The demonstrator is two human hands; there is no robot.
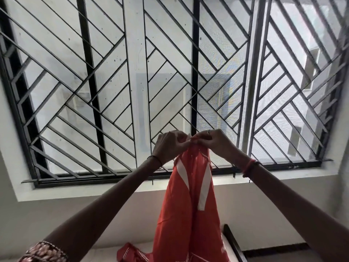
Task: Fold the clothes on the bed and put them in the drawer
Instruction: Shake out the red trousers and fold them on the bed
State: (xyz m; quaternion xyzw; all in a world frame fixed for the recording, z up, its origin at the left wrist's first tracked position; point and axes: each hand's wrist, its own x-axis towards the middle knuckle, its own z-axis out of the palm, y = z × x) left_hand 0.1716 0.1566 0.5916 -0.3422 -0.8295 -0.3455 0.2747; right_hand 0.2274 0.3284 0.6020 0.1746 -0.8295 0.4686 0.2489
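Filling the far wall: a barred window point(132, 82), dark diagonal grille, daylight behind.

Below it, centre: one orange cloth point(188, 205) with white stripes, held up at its top edge and hanging in a long narrow drape. Its lower end lies bunched on the bed point(105, 255), a pale surface at the near edge of view, with a dark frame piece to the right.

Left hand point(170, 146) and right hand point(217, 142) are raised side by side, almost touching. Each pinches the cloth's top edge with curled fingers, seemingly matching corners or a hem.

Progress, as a judgement: early in the fold. The cloth is gathered lengthwise but not yet flattened or halved. No folded stack shows, and no drawer is in view. Whether other clothes wait on the bed cannot be told. Left to do: finish the fold, stow it.

Small items: ring point(208, 131) and red wrist thread point(249, 165) on the right side.

Writing, brands or labels: none legible.
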